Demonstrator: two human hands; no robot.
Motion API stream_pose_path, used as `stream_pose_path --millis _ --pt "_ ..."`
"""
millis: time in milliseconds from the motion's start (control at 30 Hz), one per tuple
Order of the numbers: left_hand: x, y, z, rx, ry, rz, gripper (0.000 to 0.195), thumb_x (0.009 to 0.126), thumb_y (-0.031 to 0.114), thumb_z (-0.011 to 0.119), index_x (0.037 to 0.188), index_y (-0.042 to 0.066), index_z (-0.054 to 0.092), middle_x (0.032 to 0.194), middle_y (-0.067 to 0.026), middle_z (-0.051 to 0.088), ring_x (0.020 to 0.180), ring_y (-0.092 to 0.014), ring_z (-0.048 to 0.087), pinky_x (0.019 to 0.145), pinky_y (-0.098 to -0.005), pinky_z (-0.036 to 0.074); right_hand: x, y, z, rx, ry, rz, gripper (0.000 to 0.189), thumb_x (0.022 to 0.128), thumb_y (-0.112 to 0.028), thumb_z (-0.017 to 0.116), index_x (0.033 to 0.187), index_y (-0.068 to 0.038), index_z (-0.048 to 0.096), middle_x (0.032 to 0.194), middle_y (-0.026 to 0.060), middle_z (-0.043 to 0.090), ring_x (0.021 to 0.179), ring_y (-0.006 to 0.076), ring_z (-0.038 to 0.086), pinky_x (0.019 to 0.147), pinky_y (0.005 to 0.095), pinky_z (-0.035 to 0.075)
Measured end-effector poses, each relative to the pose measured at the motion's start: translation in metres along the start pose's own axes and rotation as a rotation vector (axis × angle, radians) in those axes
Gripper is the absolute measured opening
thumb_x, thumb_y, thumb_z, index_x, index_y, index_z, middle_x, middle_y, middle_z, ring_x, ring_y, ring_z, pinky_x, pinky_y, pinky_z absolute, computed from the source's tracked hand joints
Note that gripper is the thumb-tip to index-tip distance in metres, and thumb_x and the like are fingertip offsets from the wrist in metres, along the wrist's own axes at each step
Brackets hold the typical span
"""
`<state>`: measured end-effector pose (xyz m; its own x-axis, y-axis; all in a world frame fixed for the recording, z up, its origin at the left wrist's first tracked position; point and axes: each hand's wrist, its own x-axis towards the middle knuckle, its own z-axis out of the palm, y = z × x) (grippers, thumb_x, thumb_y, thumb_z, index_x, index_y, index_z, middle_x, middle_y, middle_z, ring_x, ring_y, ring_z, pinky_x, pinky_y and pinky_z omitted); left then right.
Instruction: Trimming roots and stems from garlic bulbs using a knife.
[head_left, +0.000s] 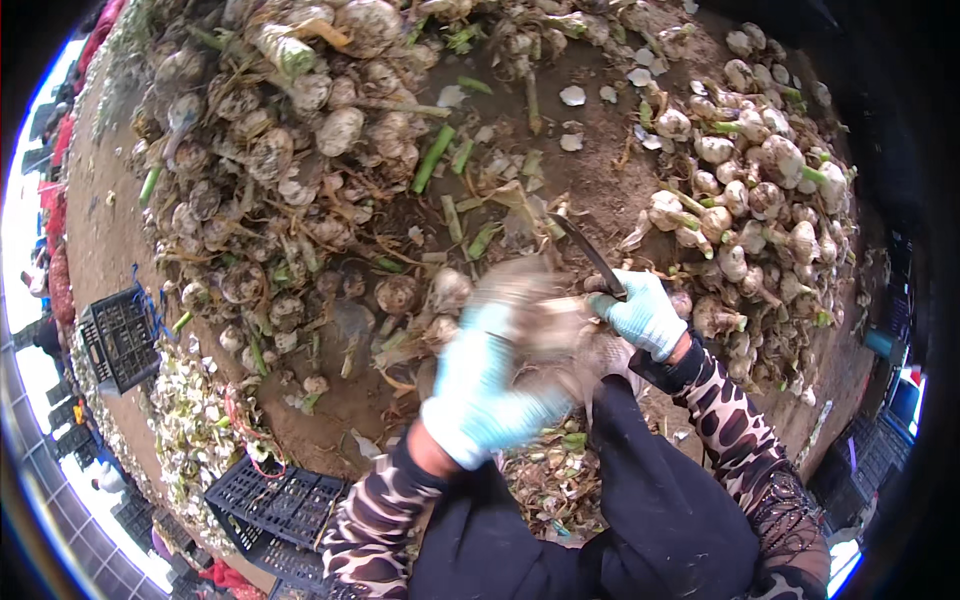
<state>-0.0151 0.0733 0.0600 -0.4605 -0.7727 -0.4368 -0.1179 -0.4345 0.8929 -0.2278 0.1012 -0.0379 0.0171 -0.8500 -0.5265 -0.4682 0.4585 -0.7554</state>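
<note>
My right hand (646, 316), in a light blue knit glove, grips a knife (589, 251) whose narrow dark blade points up and left. Strongly blurred, my left hand (480, 386) wears a matching glove, with its thumb spread toward the right. By its fingers is a smeared pale-brown shape (559, 324); whether the hand holds it cannot be made out. Beyond my left hand spreads a heap of soil-stained garlic bulbs (270, 154), many with long stems and roots. Garlic bulbs with short-cut stems (765, 199) lie in a pile to the right of the knife.
Cut green stems (433, 159) and papery skins (572, 96) litter the brown ground between the piles. Black plastic crates (274, 499) stand at lower left, another crate (120, 341) farther left. Trimmings (555, 480) lie between my dark-clothed legs (667, 487). Red sacks (61, 277) line the far left.
</note>
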Motion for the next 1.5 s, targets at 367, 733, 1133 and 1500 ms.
stream_pose_path --millis 367,733,1133,1500 --pt "0.047 -0.082 -0.115 1.142 0.491 -0.739 0.072 0.064 0.039 0.071 0.118 -0.001 0.045 0.118 -0.0249 0.049 0.106 -0.034 0.053 0.087 -0.0374 0.045 -0.002 0.001 0.004 0.052 -0.015 0.024 0.019 0.075 -0.012 0.061 0.091 -0.002 0.064 0.071 0.0089 0.064 0.064 0.0135 0.059 0.062 0.0268 0.047" --pt "0.031 -0.107 -0.112 0.822 0.586 -0.516 0.077 0.052 0.033 0.079 0.109 -0.008 0.046 0.103 -0.0262 0.057 0.097 -0.036 0.057 0.085 -0.0359 0.044 -0.008 -0.052 0.024 -0.093 0.026 -0.380 0.019 0.075 -0.019 0.061 0.090 -0.006 0.062 0.078 0.0130 0.062 0.071 0.0292 0.061 0.063 0.0347 0.048" --pt "-0.003 -0.032 -0.044 0.433 0.104 0.297 0.072 0.059 0.013 0.080 0.117 -0.002 0.041 0.104 -0.0098 0.058 0.092 -0.017 0.058 0.081 -0.0280 0.048 -0.022 -0.079 0.027 -0.710 0.062 -0.758 0.014 0.070 -0.014 0.055 0.082 -0.007 0.052 0.067 0.0084 0.053 0.058 0.0246 0.058 0.049 0.0353 0.045" --pt "-0.011 -0.029 -0.027 0.148 0.138 0.232 0.074 0.054 0.010 0.081 0.117 0.001 0.042 0.103 -0.0069 0.057 0.091 -0.015 0.057 0.081 -0.0281 0.048 -0.013 -0.074 0.032 -0.524 -0.006 -0.719 0.034 0.064 -0.014 0.063 0.095 -0.005 0.056 0.066 0.0091 0.053 0.061 0.0281 0.057 0.052 0.0374 0.044"
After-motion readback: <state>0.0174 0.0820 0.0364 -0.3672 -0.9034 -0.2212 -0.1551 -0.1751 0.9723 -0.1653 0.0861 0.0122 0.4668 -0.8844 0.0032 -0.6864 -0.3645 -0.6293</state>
